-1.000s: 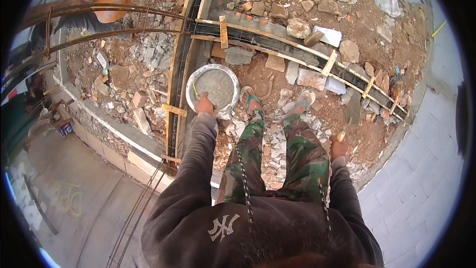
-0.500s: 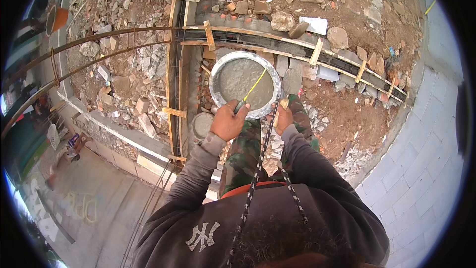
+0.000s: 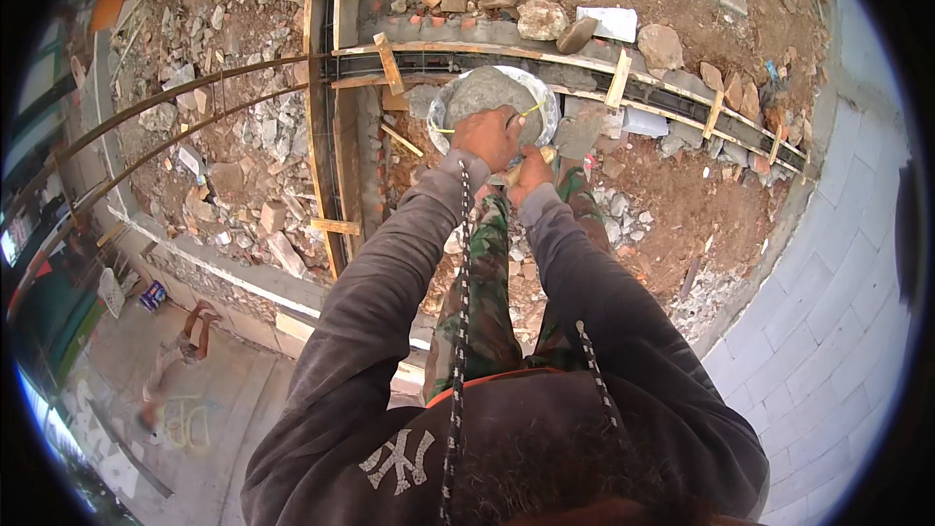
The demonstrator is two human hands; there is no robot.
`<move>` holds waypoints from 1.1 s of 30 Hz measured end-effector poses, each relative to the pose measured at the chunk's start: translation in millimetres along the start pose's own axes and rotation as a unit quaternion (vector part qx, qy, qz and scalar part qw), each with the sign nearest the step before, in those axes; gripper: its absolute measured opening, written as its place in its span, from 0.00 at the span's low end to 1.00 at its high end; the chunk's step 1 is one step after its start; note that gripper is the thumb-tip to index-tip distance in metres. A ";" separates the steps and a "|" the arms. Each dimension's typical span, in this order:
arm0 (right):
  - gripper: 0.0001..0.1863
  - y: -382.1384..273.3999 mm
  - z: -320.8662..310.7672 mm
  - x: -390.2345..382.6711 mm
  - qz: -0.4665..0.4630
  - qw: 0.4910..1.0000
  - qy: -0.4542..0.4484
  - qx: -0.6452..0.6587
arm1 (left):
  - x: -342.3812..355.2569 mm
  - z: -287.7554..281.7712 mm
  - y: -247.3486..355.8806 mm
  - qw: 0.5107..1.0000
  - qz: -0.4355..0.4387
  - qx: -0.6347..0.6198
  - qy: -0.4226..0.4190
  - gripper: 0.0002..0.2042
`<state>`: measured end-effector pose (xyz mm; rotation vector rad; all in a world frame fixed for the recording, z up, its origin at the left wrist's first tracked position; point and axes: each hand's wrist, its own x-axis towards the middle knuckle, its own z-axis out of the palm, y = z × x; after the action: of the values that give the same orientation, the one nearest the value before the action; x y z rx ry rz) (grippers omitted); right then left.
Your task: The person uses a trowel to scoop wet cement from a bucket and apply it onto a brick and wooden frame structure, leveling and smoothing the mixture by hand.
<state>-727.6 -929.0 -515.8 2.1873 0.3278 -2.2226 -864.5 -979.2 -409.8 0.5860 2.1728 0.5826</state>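
A pale bucket (image 3: 550,115) with wet grey concrete (image 3: 490,90) heaped in it is at the wooden formwork, tilted toward the far side. My left hand (image 3: 487,134) is closed round its thin yellow handle, at the near side of the rim. My right hand (image 3: 532,171) sits just below, closed on a trowel (image 3: 582,132) with a pale handle. The trowel's grey blade points away, beside the bucket's right side. Whether my right fingers also touch the bucket cannot be seen.
Curved formwork boards (image 3: 409,45) with steel bars between cross ahead, with wooden cross-pieces (image 3: 617,78). Another formwork channel (image 3: 319,127) runs at left. Stones and rubble (image 3: 542,19) cover the soil. A block wall (image 3: 818,331) stands right. Another person (image 3: 175,356) is at lower left.
Both hands have moved forward with the bucket, from between my legs to the formwork. The bucket has gone from near level to tilted. The trowel stays in my right hand.
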 end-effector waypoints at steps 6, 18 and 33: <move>0.18 38.3 13.8 102.6 0.036 0.997 -0.052 0.033 | 28.8 12.5 -34.4 0.997 0.018 0.069 0.020 0.16; 0.17 27.7 71.6 62.8 0.004 0.997 0.050 0.067 | 44.7 69.0 -124.5 0.955 -0.043 0.124 0.267 0.25; 0.17 16.7 117.1 78.7 0.061 0.997 -0.018 -0.034 | 97.5 54.1 -261.8 0.727 -0.463 -0.504 0.053 0.15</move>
<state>-842.9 -952.0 -595.5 2.0714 0.2578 -2.1522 -934.2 -1117.3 -648.6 -1.0841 1.5595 1.0499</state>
